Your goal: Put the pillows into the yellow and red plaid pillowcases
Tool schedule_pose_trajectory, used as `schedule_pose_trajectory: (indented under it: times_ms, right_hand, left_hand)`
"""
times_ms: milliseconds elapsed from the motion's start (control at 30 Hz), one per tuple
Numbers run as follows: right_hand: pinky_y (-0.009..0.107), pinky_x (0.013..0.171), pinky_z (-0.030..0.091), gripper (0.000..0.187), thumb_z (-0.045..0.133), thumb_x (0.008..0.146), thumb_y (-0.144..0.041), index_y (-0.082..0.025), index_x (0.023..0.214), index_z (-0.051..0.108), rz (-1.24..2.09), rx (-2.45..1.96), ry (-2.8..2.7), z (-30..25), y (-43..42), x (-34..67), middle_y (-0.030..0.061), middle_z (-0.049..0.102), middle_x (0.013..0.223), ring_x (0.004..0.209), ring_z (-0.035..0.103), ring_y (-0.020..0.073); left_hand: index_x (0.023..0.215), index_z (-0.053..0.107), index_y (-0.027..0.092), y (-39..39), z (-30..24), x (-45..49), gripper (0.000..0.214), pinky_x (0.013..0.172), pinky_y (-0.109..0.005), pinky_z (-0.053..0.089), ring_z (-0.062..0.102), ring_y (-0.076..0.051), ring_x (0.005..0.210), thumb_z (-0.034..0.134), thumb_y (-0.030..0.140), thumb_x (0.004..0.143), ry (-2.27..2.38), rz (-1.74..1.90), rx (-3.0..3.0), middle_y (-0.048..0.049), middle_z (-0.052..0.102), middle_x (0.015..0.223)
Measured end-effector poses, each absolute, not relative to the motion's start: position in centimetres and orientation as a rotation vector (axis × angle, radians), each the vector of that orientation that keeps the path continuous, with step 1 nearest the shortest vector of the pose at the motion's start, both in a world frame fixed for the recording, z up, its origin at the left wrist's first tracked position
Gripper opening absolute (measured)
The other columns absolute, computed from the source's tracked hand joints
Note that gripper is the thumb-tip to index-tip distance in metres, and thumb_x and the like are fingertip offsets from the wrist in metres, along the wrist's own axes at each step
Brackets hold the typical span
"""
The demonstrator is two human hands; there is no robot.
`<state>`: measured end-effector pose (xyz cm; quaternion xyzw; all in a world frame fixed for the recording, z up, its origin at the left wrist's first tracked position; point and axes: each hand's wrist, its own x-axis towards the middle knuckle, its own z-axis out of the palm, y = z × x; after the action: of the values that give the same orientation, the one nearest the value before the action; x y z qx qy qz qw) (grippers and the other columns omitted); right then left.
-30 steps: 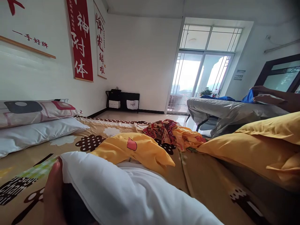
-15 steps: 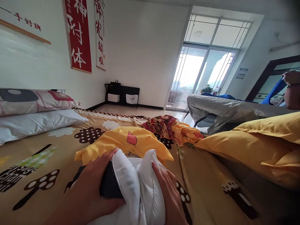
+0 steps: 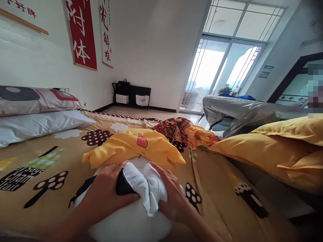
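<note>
A white pillow [image 3: 131, 222] with a dark navy patch lies in front of me, its far end bunched into a fold. My left hand [image 3: 108, 185] is closed around the left side of that fold, thumb across the navy part. From the right, my right hand [image 3: 169, 188] grips the other side. Just beyond both hands is a yellow pillowcase [image 3: 121, 144] with a pink patch and a small zipper pull at its near edge. Whether the pillow's tip is inside the case I cannot tell.
The patterned bedsheet [image 3: 83, 161] spreads beneath. A white pillow [image 3: 50, 124] and a printed pillow [image 3: 37, 101] are stacked at left. Crumpled red-and-yellow cloth [image 3: 181, 131] lies beyond, yellow bedding [image 3: 264, 151] at right. A plastic-covered table [image 3: 239, 104] stands behind; a blurred person is at far right.
My hands have drawn closer together and squeezed the pillow's end into a narrower fold. The view has tilted downward slightly. The person's arm with blue cloth at right has left sight.
</note>
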<state>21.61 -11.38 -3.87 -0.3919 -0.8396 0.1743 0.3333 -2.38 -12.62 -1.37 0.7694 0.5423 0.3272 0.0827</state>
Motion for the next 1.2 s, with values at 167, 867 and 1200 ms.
schedule_pose_trajectory:
  times_ms: [167,867,1200]
  right_hand:
    - [0.041,0.089,0.044,0.056,0.066,0.072,-0.041,-0.021,0.122,0.049,0.596,-1.126,-2.129,-2.0,-9.3,21.6,0.0077,0.062,0.112,0.101,0.056,0.0268]
    - [0.041,0.095,0.042,0.059,0.062,0.068,-0.045,-0.02,0.121,0.051,0.444,-0.846,-2.086,-4.8,-12.6,22.4,0.0088,0.062,0.118,0.108,0.054,0.0271]
    - [0.049,0.098,0.032,0.033,0.036,0.091,-0.024,-0.02,0.11,0.062,0.029,-1.135,-1.999,-3.7,-12.1,20.1,0.0125,0.055,0.128,0.118,0.046,0.0271]
  left_hand:
    - [0.126,0.053,0.013,-12.0,-0.8,-2.1,0.076,0.095,-0.051,0.047,0.057,-0.035,0.115,0.058,0.065,0.07,1.858,0.982,2.262,-0.016,0.061,0.126]
    - [0.118,0.058,0.018,-15.0,-1.3,-1.6,0.073,0.09,-0.047,0.05,0.06,-0.033,0.104,0.069,0.063,0.062,1.554,0.971,2.505,-0.0125,0.066,0.112]
    - [0.113,0.058,0.018,-12.9,0.3,-1.3,0.061,0.085,-0.042,0.049,0.062,-0.031,0.1,0.059,0.064,0.072,1.657,0.805,2.332,-0.0107,0.067,0.108]
